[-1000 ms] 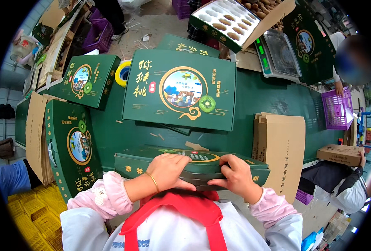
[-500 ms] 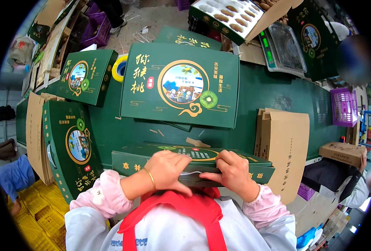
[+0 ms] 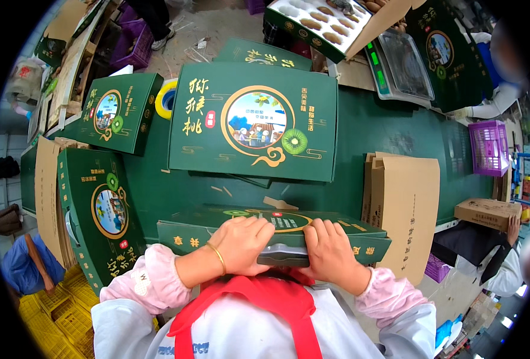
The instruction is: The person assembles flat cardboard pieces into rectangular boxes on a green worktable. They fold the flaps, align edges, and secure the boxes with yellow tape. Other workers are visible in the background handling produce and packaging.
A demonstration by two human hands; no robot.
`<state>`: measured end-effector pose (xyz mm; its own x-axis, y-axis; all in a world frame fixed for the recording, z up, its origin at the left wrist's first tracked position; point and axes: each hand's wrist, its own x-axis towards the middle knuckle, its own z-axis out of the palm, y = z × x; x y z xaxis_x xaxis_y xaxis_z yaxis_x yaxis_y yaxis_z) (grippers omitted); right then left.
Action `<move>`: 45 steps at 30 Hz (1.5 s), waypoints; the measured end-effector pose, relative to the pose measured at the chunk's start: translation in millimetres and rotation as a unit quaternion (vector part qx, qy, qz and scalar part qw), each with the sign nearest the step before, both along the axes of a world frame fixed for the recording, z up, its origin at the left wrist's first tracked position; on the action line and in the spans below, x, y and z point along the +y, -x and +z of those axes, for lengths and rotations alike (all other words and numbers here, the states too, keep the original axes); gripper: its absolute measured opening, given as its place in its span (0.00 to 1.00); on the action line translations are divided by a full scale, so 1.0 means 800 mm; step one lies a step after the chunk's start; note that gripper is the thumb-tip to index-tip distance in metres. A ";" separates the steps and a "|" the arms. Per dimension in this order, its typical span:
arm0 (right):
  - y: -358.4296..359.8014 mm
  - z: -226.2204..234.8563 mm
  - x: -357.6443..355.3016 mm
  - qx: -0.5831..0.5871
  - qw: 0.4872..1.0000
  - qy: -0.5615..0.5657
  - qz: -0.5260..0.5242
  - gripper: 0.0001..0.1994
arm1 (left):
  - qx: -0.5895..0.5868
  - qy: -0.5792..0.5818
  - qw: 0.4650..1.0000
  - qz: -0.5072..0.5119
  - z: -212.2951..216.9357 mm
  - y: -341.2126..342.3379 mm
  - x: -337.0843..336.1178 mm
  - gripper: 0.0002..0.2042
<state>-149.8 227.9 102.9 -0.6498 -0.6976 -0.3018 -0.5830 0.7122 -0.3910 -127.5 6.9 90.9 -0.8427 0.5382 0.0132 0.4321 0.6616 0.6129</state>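
A green carton gift box with kiwifruit pictures lies right in front of me, its narrow side facing my body. A pale plastic carry handle sits in that side between my hands. My left hand grips the box's near edge left of the handle, fingers curled over the top and thumb hidden below. Right of the handle, my right hand holds the same edge, its fingers bent over the top. Beyond it lies a larger-looking closed green box on the green table.
More green boxes stand at left and far left. Flat brown cartons lean at right. A yellow tape roll, a scale and an open box with a fruit tray are farther off. Other people work at both sides.
My thumbs have moved down from beside the handle, and my fingers now wrap over the box edge. The handle shows more plainly. At far right, another person's arm has shifted.
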 end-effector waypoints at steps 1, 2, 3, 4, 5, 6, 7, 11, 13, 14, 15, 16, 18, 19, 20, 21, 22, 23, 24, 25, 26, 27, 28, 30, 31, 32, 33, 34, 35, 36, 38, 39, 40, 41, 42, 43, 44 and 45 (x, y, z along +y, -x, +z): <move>0.002 -0.002 0.001 0.008 1.000 0.009 0.013 0.32 | -0.001 0.001 1.000 0.002 -0.001 0.003 0.001 0.24; 0.008 -0.004 0.001 0.020 0.999 0.020 0.029 0.32 | 0.003 0.006 1.000 0.002 0.000 0.006 0.002 0.25; 0.013 -0.005 0.001 0.033 0.998 0.032 0.044 0.32 | 0.004 0.000 1.000 0.005 0.000 0.007 0.001 0.24; 0.019 -0.004 0.000 0.040 0.998 0.030 0.045 0.31 | 0.004 -0.007 1.000 0.008 0.001 0.008 0.000 0.23; 0.023 -0.003 -0.002 0.046 0.997 0.029 0.046 0.31 | 0.004 -0.013 1.000 0.012 0.001 0.007 -0.001 0.22; 0.025 -0.001 -0.003 0.053 0.997 0.028 0.048 0.31 | 0.040 -0.046 0.998 0.033 0.001 0.008 0.001 0.21; 0.025 0.001 -0.004 0.040 0.998 0.017 0.046 0.30 | 0.076 -0.079 0.993 0.053 0.001 0.011 0.006 0.20; 0.024 0.000 -0.003 0.032 0.999 0.005 0.043 0.29 | 0.144 -0.051 0.988 0.025 0.004 0.006 0.004 0.16; 0.030 0.001 -0.004 0.055 0.997 0.020 0.052 0.29 | 0.208 -0.025 0.977 0.041 0.004 -0.001 0.019 0.12; 0.034 0.003 -0.005 0.045 0.998 0.014 0.049 0.29 | 0.229 -0.012 0.973 0.038 0.009 0.001 0.026 0.11; 0.038 0.006 -0.007 0.035 0.998 0.008 0.046 0.29 | 0.249 0.002 0.968 0.035 0.013 0.001 0.029 0.10; 0.039 0.008 -0.007 0.025 0.999 0.002 0.042 0.29 | 0.208 -0.025 0.977 0.038 0.012 -0.006 0.030 0.09; 0.036 0.003 -0.004 0.040 0.998 0.010 0.045 0.29 | 0.219 -0.034 0.975 0.035 0.004 -0.022 0.035 0.09; 0.035 0.001 -0.003 0.048 0.998 0.013 0.045 0.29 | 0.224 -0.039 0.973 0.032 0.002 -0.025 0.035 0.09; 0.034 0.004 0.000 0.053 0.997 0.021 0.043 0.28 | 0.231 -0.017 0.973 -0.003 0.004 -0.021 0.036 0.10; 0.034 0.004 0.000 0.055 0.997 0.036 0.038 0.28 | 0.192 -0.020 0.981 0.021 0.008 -0.018 0.040 0.12; 0.035 0.004 -0.001 0.058 0.997 0.051 0.032 0.27 | 0.153 -0.024 0.987 0.044 0.012 -0.015 0.046 0.13; 0.034 0.006 -0.003 0.063 0.996 0.064 0.026 0.27 | 0.115 -0.029 0.991 0.065 0.013 -0.013 0.051 0.15; 0.032 0.010 -0.003 0.031 0.999 0.033 0.016 0.31 | 0.126 0.000 0.989 0.073 0.007 -0.011 0.056 0.20; 0.027 0.009 0.008 0.066 0.996 0.052 -0.011 0.33 | 0.127 0.000 0.988 0.085 0.007 -0.010 0.061 0.21; 0.017 0.003 0.017 0.100 0.992 0.074 -0.034 0.34 | 0.126 0.004 0.987 0.099 0.007 -0.010 0.062 0.22; 0.011 0.001 0.026 0.133 0.985 0.096 -0.056 0.36 | 0.125 0.009 0.986 0.114 0.007 -0.009 0.062 0.23; 0.009 0.009 0.045 0.116 0.990 0.034 -0.076 0.41 | 0.134 0.029 0.984 0.115 0.004 -0.007 0.062 0.24; 0.010 0.012 0.095 0.136 0.989 0.007 -0.059 0.43 | 0.104 0.030 0.988 0.114 0.004 -0.006 0.065 0.24; 0.010 0.013 0.115 0.129 0.990 0.000 -0.048 0.44 | 0.088 0.032 0.989 0.114 0.006 -0.007 0.068 0.25; 0.012 0.014 0.125 0.090 0.994 0.003 -0.054 0.44 | 0.091 0.045 0.989 0.105 0.012 -0.007 0.070 0.25; 0.014 0.017 0.131 0.051 0.997 0.006 -0.060 0.44 | 0.082 0.050 0.989 0.108 0.012 -0.010 0.071 0.25; 0.016 0.019 0.131 0.012 0.998 0.009 -0.065 0.44 | 0.074 0.056 0.990 0.111 0.012 -0.015 0.072 0.25; 0.018 0.020 0.130 0.029 0.998 0.022 -0.054 0.44 | 0.063 0.058 0.990 0.112 0.011 -0.019 0.074 0.25; 0.021 0.021 0.128 0.046 0.997 0.036 -0.043 0.43 | 0.071 0.040 0.990 0.118 0.011 -0.020 0.074 0.23; 0.023 0.019 0.122 0.086 0.995 0.028 -0.038 0.41 | 0.084 0.037 0.990 0.103 -0.001 -0.028 0.075 0.22; 0.024 0.017 0.117 0.110 0.993 0.007 -0.044 0.40 | 0.091 0.036 0.990 0.097 -0.005 -0.033 0.074 0.22; 0.025 0.015 0.113 0.133 0.990 -0.014 -0.049 0.38 | 0.082 0.031 0.991 0.103 -0.005 -0.037 0.074 0.21; 0.023 0.014 0.111 0.121 0.990 -0.012 -0.069 0.36 | 0.075 0.025 0.991 0.112 -0.003 -0.041 0.075 0.21; 0.025 0.010 0.109 0.113 0.990 -0.003 -0.082 0.35 | 0.073 0.026 0.989 0.128 0.001 -0.044 0.073 0.21; 0.026 0.008 0.109 0.105 0.990 0.007 -0.094 0.33 | 0.078 0.010 0.989 0.122 -0.002 -0.048 0.076 0.20; 0.025 0.005 0.115 0.027 0.988 0.062 -0.137 0.30 | 0.074 0.003 0.990 0.119 -0.003 -0.049 0.078 0.20; 0.025 0.006 0.119 -0.024 0.979 0.066 -0.193 0.25 | 0.067 -0.004 0.991 0.118 -0.001 -0.052 0.079 0.20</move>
